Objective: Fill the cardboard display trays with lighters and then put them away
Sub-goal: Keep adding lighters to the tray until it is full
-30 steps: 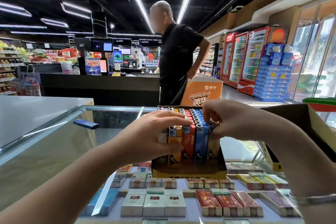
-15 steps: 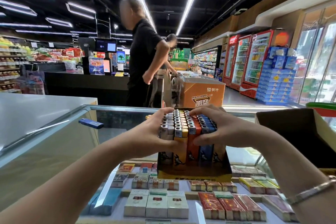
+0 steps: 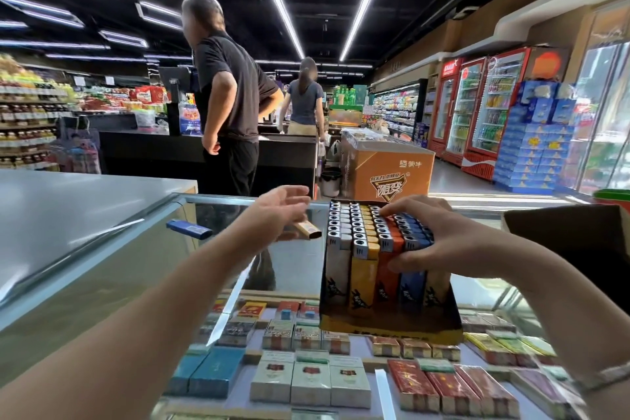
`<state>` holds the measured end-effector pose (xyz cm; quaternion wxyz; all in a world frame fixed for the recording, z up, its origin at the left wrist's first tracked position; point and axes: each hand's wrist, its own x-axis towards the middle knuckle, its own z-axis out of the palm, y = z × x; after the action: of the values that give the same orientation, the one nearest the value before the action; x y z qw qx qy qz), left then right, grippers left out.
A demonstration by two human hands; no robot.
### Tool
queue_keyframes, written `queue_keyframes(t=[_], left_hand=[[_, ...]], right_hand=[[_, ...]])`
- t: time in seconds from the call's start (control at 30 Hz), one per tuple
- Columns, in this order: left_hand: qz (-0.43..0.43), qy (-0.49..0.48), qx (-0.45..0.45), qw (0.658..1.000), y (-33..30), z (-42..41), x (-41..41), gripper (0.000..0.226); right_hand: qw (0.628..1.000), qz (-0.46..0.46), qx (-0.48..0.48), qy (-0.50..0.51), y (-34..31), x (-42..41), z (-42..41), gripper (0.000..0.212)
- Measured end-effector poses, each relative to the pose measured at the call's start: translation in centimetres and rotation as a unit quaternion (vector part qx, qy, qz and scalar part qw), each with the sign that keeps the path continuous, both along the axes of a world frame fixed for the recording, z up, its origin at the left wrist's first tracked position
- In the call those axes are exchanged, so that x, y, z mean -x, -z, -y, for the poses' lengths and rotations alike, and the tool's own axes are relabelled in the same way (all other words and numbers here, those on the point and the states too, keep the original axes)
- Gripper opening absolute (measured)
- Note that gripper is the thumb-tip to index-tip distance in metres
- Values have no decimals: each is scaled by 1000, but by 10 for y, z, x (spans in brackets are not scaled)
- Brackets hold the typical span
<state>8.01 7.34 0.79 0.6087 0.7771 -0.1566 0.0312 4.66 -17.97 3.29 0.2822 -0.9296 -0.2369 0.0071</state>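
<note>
From the head camera, a cardboard display tray [image 3: 388, 324] stands on the glass counter [image 3: 143, 269], packed with upright lighters [image 3: 371, 242] in rows of white, yellow, orange and blue. The right hand [image 3: 439, 235] rests over the right side of the pack, its fingers curled across the lighter tops and its thumb pressed against the front of the orange and blue ones, so its grip is closed on the lighters. The left hand [image 3: 272, 218] is held out to the left of the tray, apart from it, palm turned up and fingers loosely spread, its grip open. Just beside its fingertips a loose yellow lighter [image 3: 308, 230] lies tilted; whether the fingers touch it cannot be told. A blue lighter [image 3: 189, 228] lies on the counter further left, well apart from the tray. An open brown cardboard box [image 3: 572, 239] sits at the right edge. Cigarette packs [image 3: 310, 382] are lined up under the glass.
</note>
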Motion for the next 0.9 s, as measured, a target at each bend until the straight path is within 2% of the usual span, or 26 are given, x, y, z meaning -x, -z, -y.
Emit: queue_keyframes(t=[0.07, 0.17, 0.23, 0.37, 0.47, 0.5, 0.6, 0.67, 0.7, 0.8, 0.9], left_hand=[[37, -92, -106, 989, 2, -2, -18, 38], [90, -133, -307, 938, 11, -3, -37, 56], [112, -118, -392, 906, 17, 1, -49, 53], [69, -32, -463, 883, 33, 11, -67, 44], [30, -37, -432, 901, 35, 12, -67, 39], [42, -60, -418, 906, 35, 11, -66, 34], [139, -150, -438, 875, 35, 0, -61, 16], [166, -183, -420, 873, 38, -9, -59, 5], [162, -187, -404, 881, 39, -12, -58, 8], [107, -170, -366, 909, 40, -19, -60, 33], [64, -146, -372, 914, 40, -27, -61, 56]], right_hand=[[1000, -9, -1, -1, 0, 0, 0, 61], [1000, -10, 4, 9, 0, 0, 0, 65], [1000, -6, 9, 16, 0, 1, 0, 64], [1000, -6, 8, 16, -1, 2, -1, 65], [1000, -12, 7, 17, -1, 2, 0, 64], [1000, -14, 7, 16, -1, 1, 0, 64], [1000, -16, 4, 12, -1, 2, -1, 61], [1000, -10, 11, 12, -1, 2, -1, 61], [1000, -9, 14, 15, -1, 2, -1, 63], [1000, -13, 14, 19, -3, 4, -3, 75], [1000, -7, 14, 11, -3, 4, -1, 76]])
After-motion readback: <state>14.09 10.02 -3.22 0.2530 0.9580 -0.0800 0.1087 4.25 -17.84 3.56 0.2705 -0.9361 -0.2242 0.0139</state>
